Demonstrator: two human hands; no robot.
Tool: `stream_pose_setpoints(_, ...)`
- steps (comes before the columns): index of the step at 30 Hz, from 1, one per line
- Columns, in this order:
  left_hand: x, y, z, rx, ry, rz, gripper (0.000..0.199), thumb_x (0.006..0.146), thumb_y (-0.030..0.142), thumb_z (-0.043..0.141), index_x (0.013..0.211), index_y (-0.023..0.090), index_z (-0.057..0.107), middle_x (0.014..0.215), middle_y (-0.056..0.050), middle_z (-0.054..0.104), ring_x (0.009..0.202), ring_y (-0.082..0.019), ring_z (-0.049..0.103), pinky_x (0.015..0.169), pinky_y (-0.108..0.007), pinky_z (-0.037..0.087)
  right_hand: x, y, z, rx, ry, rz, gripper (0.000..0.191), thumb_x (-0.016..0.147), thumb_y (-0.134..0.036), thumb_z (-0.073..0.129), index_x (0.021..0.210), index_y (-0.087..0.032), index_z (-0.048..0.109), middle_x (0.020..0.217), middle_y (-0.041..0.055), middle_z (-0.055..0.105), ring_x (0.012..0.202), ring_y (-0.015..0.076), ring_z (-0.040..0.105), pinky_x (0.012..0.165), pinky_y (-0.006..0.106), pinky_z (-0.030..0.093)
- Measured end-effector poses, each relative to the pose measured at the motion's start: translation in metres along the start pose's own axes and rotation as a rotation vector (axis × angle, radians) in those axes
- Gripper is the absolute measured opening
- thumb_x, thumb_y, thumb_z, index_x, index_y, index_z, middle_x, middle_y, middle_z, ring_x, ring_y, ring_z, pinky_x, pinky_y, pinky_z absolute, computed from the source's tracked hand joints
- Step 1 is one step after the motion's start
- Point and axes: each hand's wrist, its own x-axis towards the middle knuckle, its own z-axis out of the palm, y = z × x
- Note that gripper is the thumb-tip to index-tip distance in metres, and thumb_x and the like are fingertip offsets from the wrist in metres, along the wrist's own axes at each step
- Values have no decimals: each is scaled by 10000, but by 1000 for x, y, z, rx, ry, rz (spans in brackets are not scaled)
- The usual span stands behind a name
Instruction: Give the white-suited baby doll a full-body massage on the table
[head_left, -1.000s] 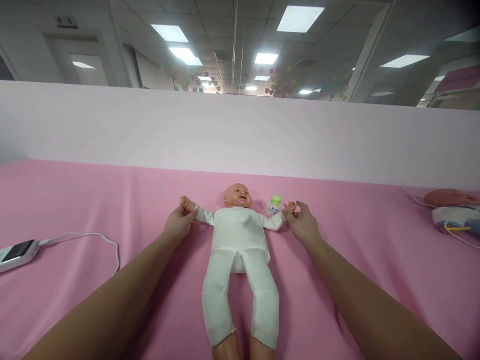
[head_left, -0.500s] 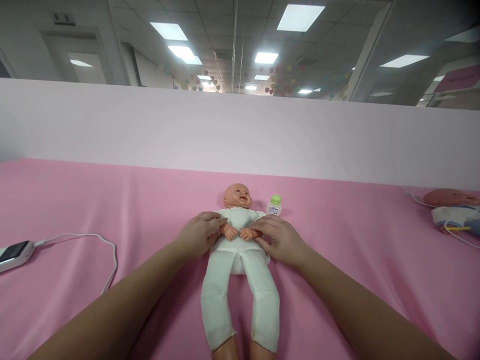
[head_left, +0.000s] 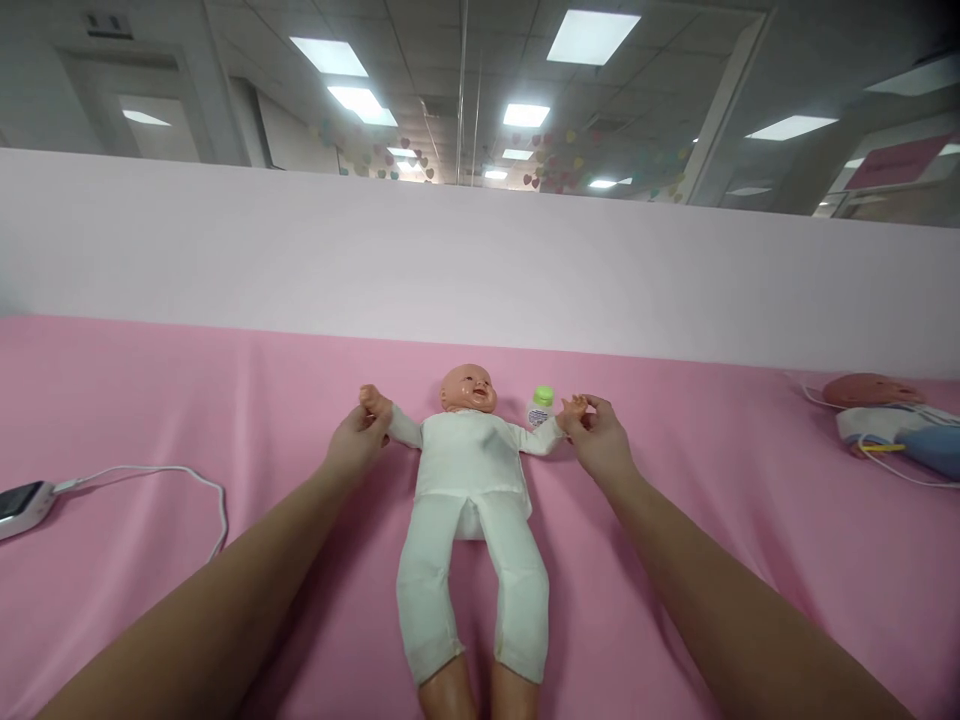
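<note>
A baby doll (head_left: 471, 455) with a white cloth body lies on its back, head away from me and bare feet towards me. Its two arms are stretched out to the sides. My left hand (head_left: 355, 442) is closed around the doll's hand (head_left: 373, 402) on the left. On the other side, my right hand (head_left: 601, 438) grips the doll's hand (head_left: 573, 408) there, thumb and fingers pinched on it. Just behind that outstretched arm stands a small clear bottle (head_left: 540, 408) with a green cap, partly hidden by the arm.
A pink cloth (head_left: 300, 400) covers the surface, with a white low wall (head_left: 480, 265) behind. At far left lies a white handheld device (head_left: 26, 508) with a cable (head_left: 222, 510). A second doll (head_left: 874, 392) with tubing lies at far right.
Both doll's arms have moved from folded over its chest to spread wide, drawn outward by my hands. The view has shifted slightly.
</note>
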Motion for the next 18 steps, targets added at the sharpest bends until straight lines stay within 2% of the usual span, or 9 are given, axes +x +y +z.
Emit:
stream_pose_setpoints(2, 14, -8, -3, -245, 69, -166, 309, 888, 432, 684, 1089, 206, 620, 1015, -87, 724, 895, -249, 748, 785, -355, 620, 12, 13, -7, 37, -33, 184, 539, 797, -477, 726, 1256, -226, 597, 1000, 76, 770, 738, 220, 735, 631, 354, 618)
stream_pose_setpoints(4, 24, -13, -7, -393, 116, -305, 251, 891, 347, 685, 1070, 195, 596, 935, -80, 709, 806, -221, 747, 760, -351, 637, 19, 20, -12, 62, -122, 302, 382, 773, -429, 736, 1067, -197, 659, 878, 84, 764, 634, 208, 701, 559, 341, 600)
stream_pose_setpoints(7, 32, -17, -12, -478, 116, -415, 187, 915, 290, 664, 1035, 178, 572, 848, -81, 693, 739, -209, 738, 742, -358, 650, 23, 25, -17, 73, -234, 345, 217, 749, -386, 748, 809, -194, 669, 727, 80, 733, 550, 196, 659, 524, 341, 588)
stream_pose_setpoints(10, 32, -17, -17, -501, 93, -447, 180, 928, 287, 658, 1035, 159, 588, 867, -114, 703, 753, -216, 740, 747, -363, 652, 24, 25, -20, 78, -252, 343, 238, 751, -409, 754, 817, -195, 674, 746, 85, 739, 579, 205, 677, 548, 352, 603)
stream_pose_setpoints(12, 26, -15, -17, -452, 86, -376, 234, 907, 322, 696, 1054, 160, 614, 921, -112, 714, 775, -211, 738, 772, -369, 647, 22, 24, -20, 69, -193, 316, 321, 758, -435, 752, 952, -191, 679, 840, 93, 760, 654, 220, 711, 587, 361, 618)
stream_pose_setpoints(14, 16, -9, -15, -342, 59, -198, 315, 885, 408, 729, 1084, 182, 638, 1021, -98, 725, 858, -215, 737, 830, -375, 630, 16, 17, -17, -5, -95, 211, 459, 763, -461, 755, 1127, -200, 656, 957, 93, 771, 759, 239, 739, 649, 378, 630)
stream_pose_setpoints(16, 2, 0, -10, -172, 21, 16, 357, 887, 497, 713, 1099, 216, 655, 1104, -77, 729, 975, -232, 722, 889, -378, 601, 5, 3, -11, -116, -29, 19, 549, 783, -479, 748, 1256, -230, 621, 1039, 78, 769, 842, 248, 747, 727, 398, 630)
stream_pose_setpoints(18, -14, 12, -3, 46, -28, 205, 335, 908, 521, 670, 1102, 248, 668, 1142, -58, 736, 1055, -252, 701, 933, -383, 570, -10, -15, -4, -162, -60, -207, 516, 844, -468, 699, 1306, -256, 606, 1082, 62, 762, 866, 235, 742, 792, 406, 624)
